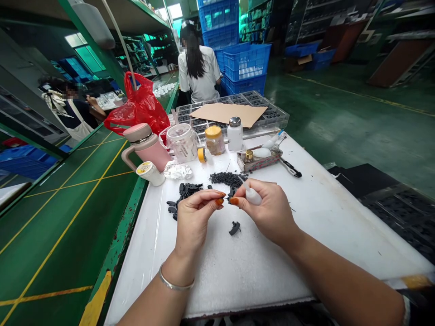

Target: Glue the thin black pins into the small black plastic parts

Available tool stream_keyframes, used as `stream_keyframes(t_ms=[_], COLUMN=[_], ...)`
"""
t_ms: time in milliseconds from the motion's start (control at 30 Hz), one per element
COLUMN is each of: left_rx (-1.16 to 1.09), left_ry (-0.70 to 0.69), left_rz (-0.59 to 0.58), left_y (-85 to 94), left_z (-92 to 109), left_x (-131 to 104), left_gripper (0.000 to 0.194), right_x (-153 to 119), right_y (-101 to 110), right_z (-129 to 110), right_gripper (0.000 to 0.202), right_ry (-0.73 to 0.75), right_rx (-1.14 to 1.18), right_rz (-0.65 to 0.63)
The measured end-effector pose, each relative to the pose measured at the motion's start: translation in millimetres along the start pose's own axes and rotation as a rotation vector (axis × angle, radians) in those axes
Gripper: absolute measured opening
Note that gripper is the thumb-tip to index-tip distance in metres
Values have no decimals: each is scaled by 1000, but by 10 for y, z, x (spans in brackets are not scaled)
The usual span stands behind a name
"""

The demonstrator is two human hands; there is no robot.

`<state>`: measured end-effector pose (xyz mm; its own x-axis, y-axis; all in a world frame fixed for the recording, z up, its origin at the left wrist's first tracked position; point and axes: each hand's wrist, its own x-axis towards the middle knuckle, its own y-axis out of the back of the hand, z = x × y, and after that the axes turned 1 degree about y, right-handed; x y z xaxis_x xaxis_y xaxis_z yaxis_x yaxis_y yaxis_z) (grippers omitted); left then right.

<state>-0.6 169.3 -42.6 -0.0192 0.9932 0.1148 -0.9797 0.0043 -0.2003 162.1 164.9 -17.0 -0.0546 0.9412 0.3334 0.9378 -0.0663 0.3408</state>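
My left hand [194,217] is closed in a pinch, thumb and forefinger on a tiny dark part [226,198] mostly hidden by the fingertips. Facing it, my right hand [273,210] has its thumb and forefinger close to that part; whether they grip it too is unclear. Tucked in the right hand is a small white squeeze bottle [253,196] with a thin nozzle, tilted up to the left. Below the hands lies one curved black plastic piece [234,228]. Behind them are a heap of similar black pieces [189,190] and a pile of small black rings [224,178].
Along the back of the white table [272,271] stand a pink mug [149,145], a clear jar [182,142], a yellow-lidded jar [214,141], a white bottle [234,136] and a small box [260,159]. A black-handled cutter [292,170] lies at right. Two people work beyond.
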Motion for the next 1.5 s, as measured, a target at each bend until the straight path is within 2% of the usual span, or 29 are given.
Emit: stream_keyframes(t_ms=[100, 200, 367, 467, 567, 633, 767, 867, 967, 1100, 1300, 1500], left_rx=[40, 53, 8, 32, 75, 87, 61, -14, -118, -212, -247, -203], left_ry=[-43, -46, 18, 9, -10, 2, 52, 117, 245, 377, 429, 415], left_rz=[-15, -35, -73, -78, -71, -77, -100, -110, -136, -168, -165, -149], left_y=[10, 22, 51, 63, 70, 73, 75, 72, 70, 73, 75, 71], left_z=[-12, -20, -20, -22, -26, -28, -24, -9, 9, 18, 4, -26], left_x=[6, 13, 19, 19, 21, 24, 36, 50, 66, 83, 92, 88], left_gripper=[10, 11, 12, 12, 12, 13, 13, 11, 15, 15, 14, 19], right_x=[-26, -26, 35, 69, 68, 51, 24, 35, 58, 71, 57, 58], right_y=[-6, -4, 6, 6, 0, -5, -7, 3, 16, 24, 11, -20], right_z=[20, 31, 27, 29, 42, 52, 61, 60, 59, 54, 51, 84], right_gripper=[10, 9, 12, 12, 12, 11, 11, 13, 13, 11, 11, 11], right_ry=[88, 113, -30, -117, -136, -92, 16, -34, -90, -100, -81, -73], right_rx=[-77, -100, 5, 91, 106, 55, -19, 25, 96, 127, 99, 90], right_rz=[18, 16, -35, -79, -95, -76, -49, -69, -98, -103, -107, -113])
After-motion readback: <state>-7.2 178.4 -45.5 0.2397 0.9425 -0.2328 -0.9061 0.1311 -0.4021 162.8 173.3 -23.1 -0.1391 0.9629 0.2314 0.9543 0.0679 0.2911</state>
